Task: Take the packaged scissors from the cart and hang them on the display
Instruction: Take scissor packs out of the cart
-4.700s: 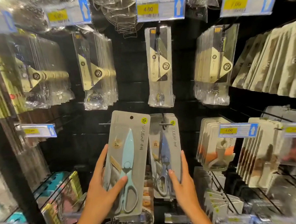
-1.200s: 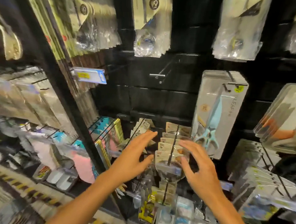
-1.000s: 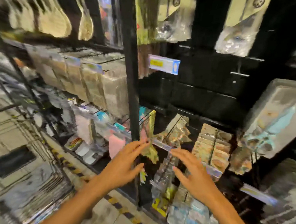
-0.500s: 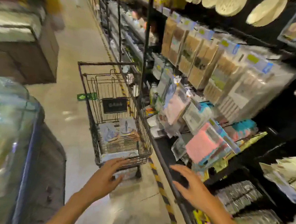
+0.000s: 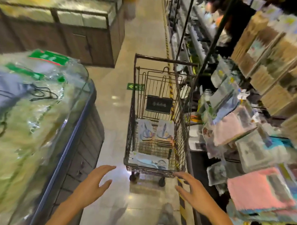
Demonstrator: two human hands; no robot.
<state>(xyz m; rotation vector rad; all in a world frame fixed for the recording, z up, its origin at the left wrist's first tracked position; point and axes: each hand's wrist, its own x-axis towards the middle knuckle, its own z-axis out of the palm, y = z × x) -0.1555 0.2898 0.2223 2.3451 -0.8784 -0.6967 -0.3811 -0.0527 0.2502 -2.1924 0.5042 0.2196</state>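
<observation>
A dark wire cart (image 5: 132, 115) stands in the aisle straight ahead of me. Packaged scissors lie in its basket: one flat pack with pale blue scissors (image 5: 150, 161) at the near end, and two stacks of packs (image 5: 156, 132) further in. My left hand (image 5: 94, 183) hovers empty, fingers spread, left of the cart's near corner. My right hand (image 5: 194, 194) is also empty with fingers straight, just below the cart's near right corner. Neither hand touches the cart. The scissors display is out of view.
A glass-topped counter (image 5: 69, 134) runs along the left of the aisle. Shelving (image 5: 246, 134) packed with bagged goods lines the right, close beside the cart. Tiled floor (image 5: 114, 121) lies between counter and cart. My shoe (image 5: 164, 214) shows at the bottom.
I have turned away from the scissors display to the cart, which is now centred and closer. Both empty hands have moved towards its near end.
</observation>
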